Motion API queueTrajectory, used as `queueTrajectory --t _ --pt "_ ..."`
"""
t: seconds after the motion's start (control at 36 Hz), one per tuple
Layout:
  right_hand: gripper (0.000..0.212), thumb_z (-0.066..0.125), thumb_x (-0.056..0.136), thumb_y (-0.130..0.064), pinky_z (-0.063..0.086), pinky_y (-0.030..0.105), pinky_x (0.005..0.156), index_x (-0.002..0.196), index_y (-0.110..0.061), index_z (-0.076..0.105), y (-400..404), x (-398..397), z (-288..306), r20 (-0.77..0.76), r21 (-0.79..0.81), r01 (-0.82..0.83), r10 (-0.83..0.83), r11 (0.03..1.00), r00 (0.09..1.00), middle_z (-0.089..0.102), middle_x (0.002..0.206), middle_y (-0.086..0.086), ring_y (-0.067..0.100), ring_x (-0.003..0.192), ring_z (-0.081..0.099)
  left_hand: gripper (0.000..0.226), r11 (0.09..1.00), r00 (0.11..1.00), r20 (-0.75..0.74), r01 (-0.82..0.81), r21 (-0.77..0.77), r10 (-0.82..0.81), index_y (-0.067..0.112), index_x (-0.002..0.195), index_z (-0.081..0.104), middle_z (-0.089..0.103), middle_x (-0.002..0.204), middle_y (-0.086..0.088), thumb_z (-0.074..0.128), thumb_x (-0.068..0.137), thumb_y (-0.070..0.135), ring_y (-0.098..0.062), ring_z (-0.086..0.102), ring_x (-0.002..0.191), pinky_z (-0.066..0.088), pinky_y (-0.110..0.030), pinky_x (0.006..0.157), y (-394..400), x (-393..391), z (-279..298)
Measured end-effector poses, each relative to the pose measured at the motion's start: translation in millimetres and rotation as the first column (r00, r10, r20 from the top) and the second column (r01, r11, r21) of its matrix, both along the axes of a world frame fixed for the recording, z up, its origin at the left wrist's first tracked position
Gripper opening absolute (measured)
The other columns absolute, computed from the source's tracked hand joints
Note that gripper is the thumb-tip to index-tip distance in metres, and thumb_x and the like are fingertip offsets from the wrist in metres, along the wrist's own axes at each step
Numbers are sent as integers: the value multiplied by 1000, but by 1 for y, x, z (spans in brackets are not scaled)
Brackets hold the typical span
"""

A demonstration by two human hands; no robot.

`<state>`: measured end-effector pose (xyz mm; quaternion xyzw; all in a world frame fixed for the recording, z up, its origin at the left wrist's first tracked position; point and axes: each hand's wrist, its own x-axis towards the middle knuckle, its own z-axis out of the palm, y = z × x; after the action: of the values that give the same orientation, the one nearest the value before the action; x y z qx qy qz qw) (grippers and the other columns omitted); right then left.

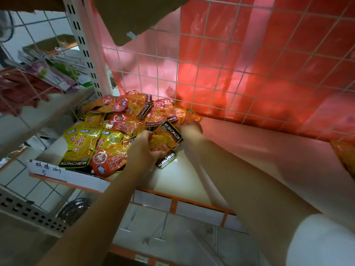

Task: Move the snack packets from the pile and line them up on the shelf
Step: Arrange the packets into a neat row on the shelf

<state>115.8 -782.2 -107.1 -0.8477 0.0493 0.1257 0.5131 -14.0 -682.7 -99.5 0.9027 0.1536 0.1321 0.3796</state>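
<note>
A pile of yellow and red KONCHEW snack packets [123,120] lies on the left half of the white shelf [240,150]. Both my hands are in the pile's right edge. My left hand [143,150] curls its fingers round the lower end of an orange packet [167,138]. My right hand [191,128] grips the same packet's upper end, fingers hidden among packets behind it. A further yellow packet [345,156] lies at the shelf's far right edge.
A white wire grid [230,70] backs the shelf, with red plastic behind it. A cardboard flap [134,18] hangs overhead. The front rail is orange with a handwritten label [50,169]. To the left, another shelf holds assorted packets [44,73].
</note>
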Motion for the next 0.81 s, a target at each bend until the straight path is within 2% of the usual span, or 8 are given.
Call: queueTrajectory --t 0.08,0.17,0.28,0.36,0.44,0.53,0.67,0.81 --pt "25 74 71 -21 54 43 85 92 -8 70 -11 -4 -1 -13 202 13 -11 979 1000 70 92 10 28 87 66 58 994 999 19 -28 -102 30 4 116 52 61 99 -7 82 68 15 -20 57 85 50 -31 77 -2 -1 6" --pt "12 67 66 -19 56 43 77 75 -11 66 -27 -7 2 -8 280 79 -80 957 997 69 78 7 27 75 66 37 987 997 62 -45 -155 55 8 92 53 54 75 2 82 68 13 -16 50 68 40 -18 56 -3 2 16" --pt "3 62 79 -14 56 51 71 79 -15 59 -49 -11 10 -4 321 129 -135 938 991 67 88 12 32 81 66 41 937 985 154 -14 -349 72 13 63 41 46 60 0 80 68 6 -11 48 54 44 -27 55 -6 5 26" --pt "8 63 86 -9 51 47 86 86 -12 56 -68 -19 19 70 306 132 -161 943 985 61 90 11 25 88 60 16 812 977 205 79 -579 50 5 77 61 64 71 -6 74 72 -2 -8 63 60 52 -24 58 -15 2 36" --pt "14 62 87 -9 49 44 80 77 -12 53 -87 -31 24 110 354 104 -152 930 982 56 79 10 24 81 55 18 701 974 221 129 -702 42 8 87 66 71 73 1 68 76 -6 -13 68 64 57 -27 60 -28 1 38" --pt "12 61 88 -13 45 42 75 78 -15 54 -104 -44 25 102 418 45 -96 907 990 56 84 13 26 81 53 17 672 981 188 107 -733 49 12 83 64 69 72 0 67 79 -4 -15 66 63 56 -31 62 -41 3 34" --pt "11 56 90 -10 45 43 79 82 -17 58 -135 -62 26 129 455 -29 -33 890 991 62 88 11 25 83 57 15 660 982 185 119 -742 31 13 84 63 66 73 -3 66 81 -1 -17 62 59 49 -24 53 -65 5 35" --pt "18 56 86 -1 48 44 82 86 -19 58 -167 -72 30 167 500 15 -114 866 979 67 87 7 26 85 62 17 519 981 192 149 -842 30 13 83 63 67 77 -4 63 81 -4 -25 62 73 50 -34 69 -95 11 40"
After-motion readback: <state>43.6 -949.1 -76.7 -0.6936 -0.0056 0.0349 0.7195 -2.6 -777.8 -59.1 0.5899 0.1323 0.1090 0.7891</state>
